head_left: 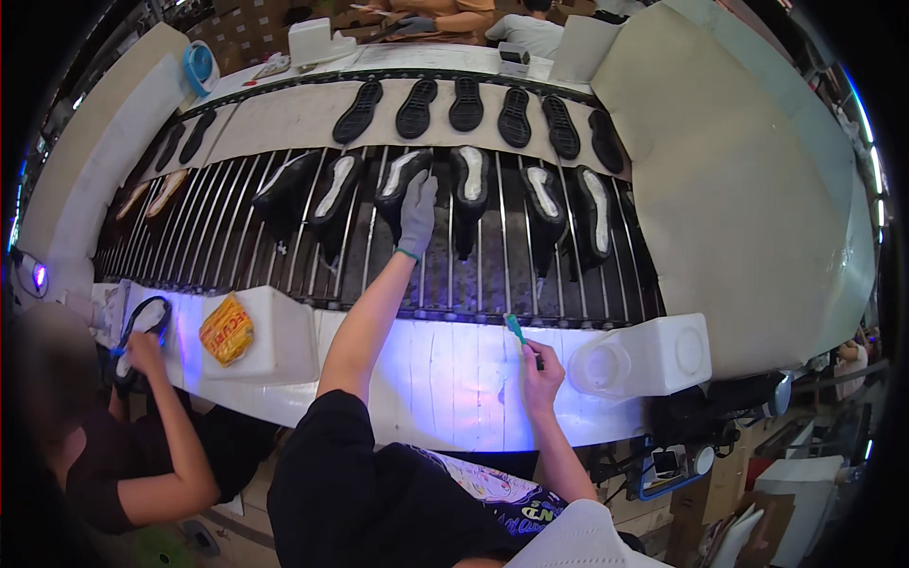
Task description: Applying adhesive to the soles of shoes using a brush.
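My left hand, in a grey glove, reaches out over the metal-rod conveyor and rests on a black shoe upper with a white insole. More black shoes lie in a row on the rods on both sides of it. My bare right hand hovers over the white work ledge and holds a green-handled brush upright. Whether the left fingers close around the shoe is hard to tell; they lie flat on it.
Black soles lie in a row on the white belt behind the rods. A white plastic jug lies at my right, a yellow packet on a white container at left. A person at lower left holds a shoe. Other people stand at the far side.
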The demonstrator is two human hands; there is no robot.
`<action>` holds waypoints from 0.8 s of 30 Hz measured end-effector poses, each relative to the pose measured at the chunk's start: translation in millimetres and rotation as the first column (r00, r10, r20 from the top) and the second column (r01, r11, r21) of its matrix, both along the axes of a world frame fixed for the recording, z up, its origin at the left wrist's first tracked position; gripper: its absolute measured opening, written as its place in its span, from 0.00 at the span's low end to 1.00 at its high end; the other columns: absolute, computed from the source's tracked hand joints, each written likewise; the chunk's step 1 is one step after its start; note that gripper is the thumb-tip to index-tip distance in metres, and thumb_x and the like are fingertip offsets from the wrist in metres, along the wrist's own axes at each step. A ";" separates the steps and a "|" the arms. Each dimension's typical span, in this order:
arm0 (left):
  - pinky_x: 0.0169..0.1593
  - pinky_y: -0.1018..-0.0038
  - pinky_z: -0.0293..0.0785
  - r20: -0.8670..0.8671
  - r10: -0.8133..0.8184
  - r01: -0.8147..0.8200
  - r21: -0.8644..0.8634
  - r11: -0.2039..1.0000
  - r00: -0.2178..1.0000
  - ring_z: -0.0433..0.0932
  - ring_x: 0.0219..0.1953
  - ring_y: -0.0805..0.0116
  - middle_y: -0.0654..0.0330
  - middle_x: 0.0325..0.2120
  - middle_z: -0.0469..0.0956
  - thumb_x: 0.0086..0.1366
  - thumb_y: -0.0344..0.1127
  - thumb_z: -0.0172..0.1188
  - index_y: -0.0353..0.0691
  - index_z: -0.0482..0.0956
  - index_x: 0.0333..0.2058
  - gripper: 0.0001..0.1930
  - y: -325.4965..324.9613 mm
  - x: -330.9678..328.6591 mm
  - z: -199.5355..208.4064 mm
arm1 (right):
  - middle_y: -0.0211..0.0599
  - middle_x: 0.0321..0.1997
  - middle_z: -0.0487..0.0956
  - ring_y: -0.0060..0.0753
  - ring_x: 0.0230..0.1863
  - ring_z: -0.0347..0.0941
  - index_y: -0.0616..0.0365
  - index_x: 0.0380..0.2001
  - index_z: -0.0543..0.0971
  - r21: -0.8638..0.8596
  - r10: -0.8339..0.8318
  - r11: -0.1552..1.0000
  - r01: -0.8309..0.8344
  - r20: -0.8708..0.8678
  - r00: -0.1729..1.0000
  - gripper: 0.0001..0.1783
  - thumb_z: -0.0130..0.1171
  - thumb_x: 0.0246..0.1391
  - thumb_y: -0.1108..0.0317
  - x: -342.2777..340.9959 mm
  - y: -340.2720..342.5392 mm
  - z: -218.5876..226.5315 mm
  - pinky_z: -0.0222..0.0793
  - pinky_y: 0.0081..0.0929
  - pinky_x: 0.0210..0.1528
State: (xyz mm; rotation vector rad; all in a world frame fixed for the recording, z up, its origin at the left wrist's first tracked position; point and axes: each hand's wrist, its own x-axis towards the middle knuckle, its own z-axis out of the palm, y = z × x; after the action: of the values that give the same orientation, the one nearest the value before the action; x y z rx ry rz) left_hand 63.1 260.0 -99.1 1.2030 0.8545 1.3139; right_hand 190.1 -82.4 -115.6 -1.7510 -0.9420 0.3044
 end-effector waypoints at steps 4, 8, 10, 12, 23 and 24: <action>0.61 0.63 0.61 0.105 -0.091 0.117 -0.278 0.954 0.990 0.65 0.59 0.59 0.47 0.59 0.64 0.64 0.60 0.52 0.36 0.58 0.63 0.39 53.3 63.8 -37.3 | 0.36 0.30 0.80 0.26 0.26 0.74 0.58 0.35 0.82 -0.045 -0.064 0.997 0.064 0.003 0.998 0.06 0.63 0.52 0.71 3.4 -2.9 -1.0 0.68 0.23 0.30; 0.61 0.75 0.61 0.255 -0.145 0.183 -0.132 0.974 0.956 0.67 0.56 0.68 0.57 0.56 0.68 0.66 0.61 0.49 0.36 0.63 0.61 0.36 118.0 65.6 -69.1 | 0.36 0.30 0.81 0.28 0.26 0.76 0.58 0.34 0.82 -0.048 -0.011 0.999 0.011 0.000 1.000 0.06 0.64 0.52 0.71 -5.4 1.3 9.3 0.69 0.23 0.30; 0.60 0.76 0.60 0.219 0.044 0.006 -0.221 0.975 0.975 0.68 0.53 0.69 0.59 0.52 0.72 0.68 0.56 0.47 0.34 0.70 0.57 0.31 167.0 17.1 -82.1 | 0.36 0.30 0.81 0.28 0.26 0.76 0.58 0.34 0.82 0.002 0.102 0.995 -0.102 0.010 0.995 0.06 0.64 0.51 0.72 -14.1 3.4 15.6 0.69 0.22 0.30; 0.57 0.71 0.66 0.354 0.014 0.141 -0.407 0.903 0.935 0.70 0.54 0.66 0.55 0.51 0.74 0.62 0.67 0.49 0.33 0.67 0.58 0.41 117.3 106.2 -45.4 | 0.36 0.30 0.81 0.28 0.27 0.76 0.59 0.34 0.82 -0.076 -0.058 0.995 0.061 0.037 0.998 0.06 0.65 0.51 0.72 2.4 1.3 4.8 0.69 0.22 0.30; 0.61 0.76 0.61 0.210 -0.359 0.407 -0.270 0.873 0.909 0.70 0.52 0.69 0.62 0.54 0.72 0.62 0.66 0.49 0.39 0.69 0.59 0.38 70.6 62.3 -28.3 | 0.38 0.32 0.80 0.31 0.28 0.76 0.59 0.36 0.81 0.023 -0.061 0.998 0.060 0.033 0.998 0.08 0.63 0.52 0.73 3.0 10.3 11.4 0.70 0.23 0.31; 0.61 0.76 0.60 0.233 -0.348 0.402 -0.250 0.881 0.908 0.70 0.53 0.68 0.62 0.54 0.72 0.62 0.67 0.49 0.39 0.69 0.59 0.39 71.8 60.9 -34.1 | 0.38 0.33 0.79 0.32 0.28 0.76 0.59 0.37 0.81 0.025 -0.075 0.997 0.074 0.036 0.997 0.08 0.63 0.52 0.73 2.3 11.0 10.7 0.70 0.23 0.31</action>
State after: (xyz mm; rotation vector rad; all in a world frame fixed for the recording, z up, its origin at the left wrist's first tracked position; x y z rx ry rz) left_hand 124.0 331.8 -133.2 0.9385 0.6166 0.9237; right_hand 192.4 -71.4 -104.9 -1.7704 -0.9009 0.2126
